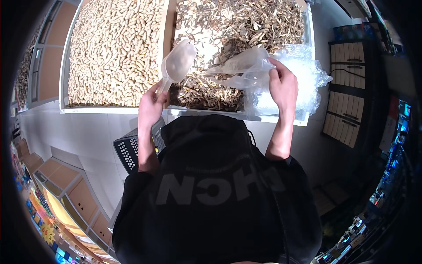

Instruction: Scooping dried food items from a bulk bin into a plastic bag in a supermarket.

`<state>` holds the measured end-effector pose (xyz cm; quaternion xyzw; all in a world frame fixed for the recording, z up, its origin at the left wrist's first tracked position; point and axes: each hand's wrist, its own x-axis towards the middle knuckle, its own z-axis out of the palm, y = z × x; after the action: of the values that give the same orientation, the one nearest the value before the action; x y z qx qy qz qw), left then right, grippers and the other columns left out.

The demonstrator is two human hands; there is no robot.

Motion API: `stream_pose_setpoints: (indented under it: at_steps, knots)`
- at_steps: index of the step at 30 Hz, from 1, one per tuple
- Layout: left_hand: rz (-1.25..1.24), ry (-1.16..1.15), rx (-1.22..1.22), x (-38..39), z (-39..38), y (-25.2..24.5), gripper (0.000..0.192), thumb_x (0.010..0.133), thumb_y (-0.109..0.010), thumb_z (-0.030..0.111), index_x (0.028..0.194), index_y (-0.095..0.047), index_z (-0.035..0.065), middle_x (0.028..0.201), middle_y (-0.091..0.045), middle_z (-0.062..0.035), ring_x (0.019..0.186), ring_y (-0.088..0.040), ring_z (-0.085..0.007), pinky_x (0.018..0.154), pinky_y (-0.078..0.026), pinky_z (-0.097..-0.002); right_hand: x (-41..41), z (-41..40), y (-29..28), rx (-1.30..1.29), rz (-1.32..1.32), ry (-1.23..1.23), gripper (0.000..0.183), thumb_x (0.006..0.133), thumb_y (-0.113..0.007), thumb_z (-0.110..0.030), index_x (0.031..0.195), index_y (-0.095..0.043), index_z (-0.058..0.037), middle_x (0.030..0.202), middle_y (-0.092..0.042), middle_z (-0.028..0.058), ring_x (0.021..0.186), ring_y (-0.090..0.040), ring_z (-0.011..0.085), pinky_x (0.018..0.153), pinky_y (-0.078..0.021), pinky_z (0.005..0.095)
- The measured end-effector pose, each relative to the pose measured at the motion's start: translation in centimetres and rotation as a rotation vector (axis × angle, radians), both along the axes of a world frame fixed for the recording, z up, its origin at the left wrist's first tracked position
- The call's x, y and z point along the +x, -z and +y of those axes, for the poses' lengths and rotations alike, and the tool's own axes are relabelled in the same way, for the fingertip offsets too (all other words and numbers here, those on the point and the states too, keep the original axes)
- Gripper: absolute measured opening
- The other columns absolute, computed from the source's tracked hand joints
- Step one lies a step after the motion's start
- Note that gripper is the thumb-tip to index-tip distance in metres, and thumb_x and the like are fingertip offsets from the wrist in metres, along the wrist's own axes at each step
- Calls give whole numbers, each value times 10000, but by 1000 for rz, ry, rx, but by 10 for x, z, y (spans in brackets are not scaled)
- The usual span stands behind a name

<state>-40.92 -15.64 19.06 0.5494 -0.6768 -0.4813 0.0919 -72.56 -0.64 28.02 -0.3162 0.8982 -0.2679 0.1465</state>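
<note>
My left hand (152, 105) grips the handle of a translucent plastic scoop (180, 62). The scoop's bowl is raised over the divider (168, 23) and the near-left part of a bin of dried brown strips (207, 97), perhaps mushrooms. No contents can be made out in the bowl. Between thumb and fingers, my right hand (284, 84) pinches the edge of a thin clear plastic bag (245, 62), which spreads leftward above the dried strips. Beneath my right hand lies a pile of clear plastic bags (301, 94) on the bin's near-right corner.
Unshelled peanuts (112, 56) fill the bin left of the divider. A white rim (99, 111) edges the display in front of me. Below my left forearm stands a dark perforated crate (127, 150). Dark-framed slatted cabinets (346, 92) are at the right, and wooden cabinets (77, 194) at lower left.
</note>
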Motion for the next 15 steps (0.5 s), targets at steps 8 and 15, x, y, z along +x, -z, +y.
stream_pose_setpoints:
  at_steps: [8,15]
  knots:
    - [-52,5,34,-16,-3,-9,426,897,-587,200,1263,-544,-13,671,-637,-92,593,-602,-135,584,-454,-281,-20,36,-8,64,-10,192,353,839,-438,-116,1090,-686,-122,643,-583,111,586,-566,182,667,-467,320]
    - [38,59,124,-21,1,16,410,899,-587,170,1245,-538,-45,831,-681,-141,723,-639,-151,680,-485,-280,-64,70,19,-78,-66,267,350,855,-406,-67,1090,-666,-57,694,-610,90,643,-610,166,691,-494,322]
